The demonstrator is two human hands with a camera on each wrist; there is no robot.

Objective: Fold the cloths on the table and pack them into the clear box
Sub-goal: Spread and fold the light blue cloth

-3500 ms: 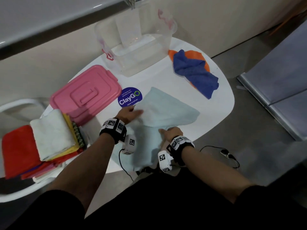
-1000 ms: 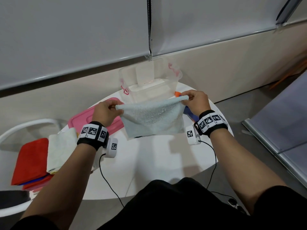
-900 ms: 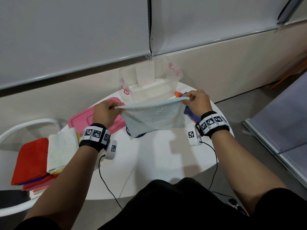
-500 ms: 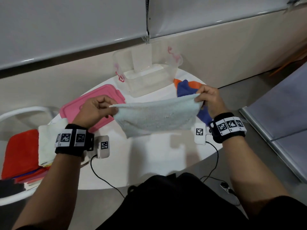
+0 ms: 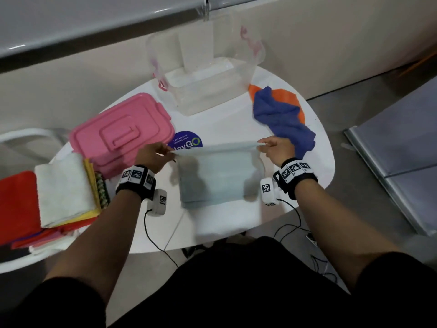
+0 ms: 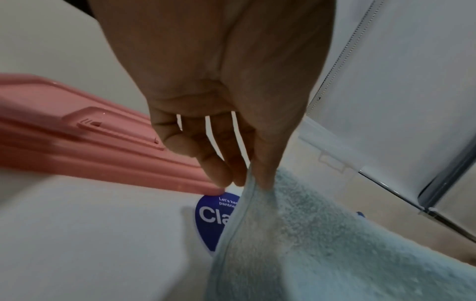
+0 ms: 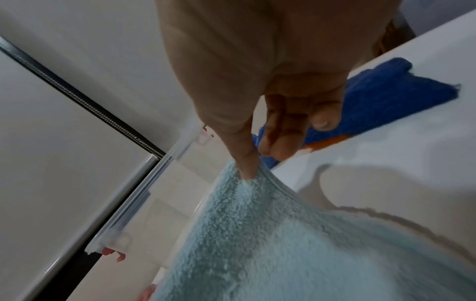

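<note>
Head view: the left hand (image 5: 151, 155) and right hand (image 5: 277, 147) each pinch a far corner of the light blue towel (image 5: 216, 176), whose near part lies on the white counter (image 5: 227, 216). The clear box (image 5: 205, 84) stands open behind, a pink lid (image 5: 120, 133) to its left.

Left wrist: thumb and fingers (image 6: 265, 169) clamp the towel's hem.

Right wrist: fingertips (image 7: 247, 165) clamp the other corner, near a dark blue cloth (image 7: 386, 95)
</note>
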